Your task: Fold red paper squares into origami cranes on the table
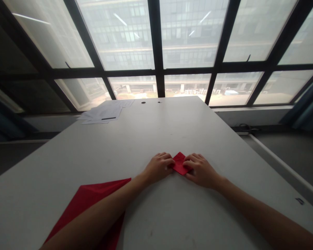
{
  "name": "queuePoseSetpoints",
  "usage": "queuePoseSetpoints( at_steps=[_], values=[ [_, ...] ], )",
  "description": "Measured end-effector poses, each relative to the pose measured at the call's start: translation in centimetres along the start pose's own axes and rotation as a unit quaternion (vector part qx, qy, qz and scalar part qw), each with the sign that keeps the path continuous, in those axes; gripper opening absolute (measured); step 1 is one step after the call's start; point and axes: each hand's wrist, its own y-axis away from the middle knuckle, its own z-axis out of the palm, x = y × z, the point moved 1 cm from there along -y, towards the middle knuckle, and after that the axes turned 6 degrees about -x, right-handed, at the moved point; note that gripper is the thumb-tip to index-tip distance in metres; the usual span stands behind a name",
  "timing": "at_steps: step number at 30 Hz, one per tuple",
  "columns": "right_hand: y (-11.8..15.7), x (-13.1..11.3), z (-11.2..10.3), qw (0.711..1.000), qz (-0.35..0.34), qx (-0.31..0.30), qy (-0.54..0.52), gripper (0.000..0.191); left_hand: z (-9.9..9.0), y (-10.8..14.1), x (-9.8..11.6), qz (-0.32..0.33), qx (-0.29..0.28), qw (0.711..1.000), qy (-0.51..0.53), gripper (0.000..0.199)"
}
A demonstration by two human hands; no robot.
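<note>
A small folded piece of red paper (179, 162), roughly diamond-shaped with one corner pointing away from me, is between my hands on the white table. Its left corner is pinched by my left hand (159, 168). On the opposite side, my right hand (201, 170) grips the right corner, fingers curled over the top and the thumb near the lower edge. A larger red sheet (89, 199) lies at the lower left, partly hidden beneath my left forearm.
White papers (104, 111) with a dark pen-like object (108, 118) on them rest at the table's far left. The table (146, 139) reaches toward the windows. A small dark mark or object (299, 201) shows near its right edge.
</note>
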Motion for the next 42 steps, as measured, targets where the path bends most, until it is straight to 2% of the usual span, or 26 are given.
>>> queuePoseSetpoints(
  at_steps=[4,8,11,13,17,19,23,27,31,38,42],
  values=[
    [0.0,-0.2,-0.3,1.0,-0.009,-0.007,0.013,0.028,-0.2,0.2,0.2,0.019,0.005,1.0,0.014,0.029],
    [0.0,0.1,-0.2,1.0,-0.016,-0.004,0.01,0.039,0.2,0.1,0.2,0.044,0.009,0.999,0.031,0.015],
    [0.0,0.3,-0.1,1.0,-0.025,0.006,0.004,0.045,0.3,0.1,0.1,0.037,0.018,0.998,0.04,0.013],
    [0.0,0.4,0.1,0.999,-0.035,0.019,-0.002,0.041,0.3,0.1,0.0,0.028,0.023,0.998,0.042,0.013],
    [0.0,0.8,0.5,0.997,-0.063,0.035,-0.02,0.015,0.4,0.1,-0.3,0.016,0.017,0.998,0.053,0.014],
    [0.0,1.0,0.8,0.996,-0.074,0.036,-0.036,0.008,0.6,0.0,-0.4,0.014,0.014,0.998,0.063,0.016],
    [-0.1,1.7,1.6,0.994,-0.041,0.063,-0.081,0.009,0.9,-0.1,-0.8,0.008,0.014,0.997,0.079,0.017],
    [-0.4,2.2,2.1,0.985,0.037,0.103,-0.133,0.029,1.1,-0.2,-1.0,-0.013,0.027,0.996,0.087,0.013],
    [-0.5,1.9,2.0,0.988,0.015,0.092,-0.12,0.022,1.3,-0.2,-1.0,-0.025,0.032,0.996,0.08,0.015],
    [-0.4,1.7,1.8,0.993,0.011,0.073,-0.088,0.024,0.3,0.0,0.3,0.016,0.005,1.0,0.02,0.03],
    [-0.4,1.7,1.8,0.994,0.013,0.073,-0.084,0.026,0.1,0.2,1.4,0.056,-0.045,0.997,-0.008,0.04]
  ],
)
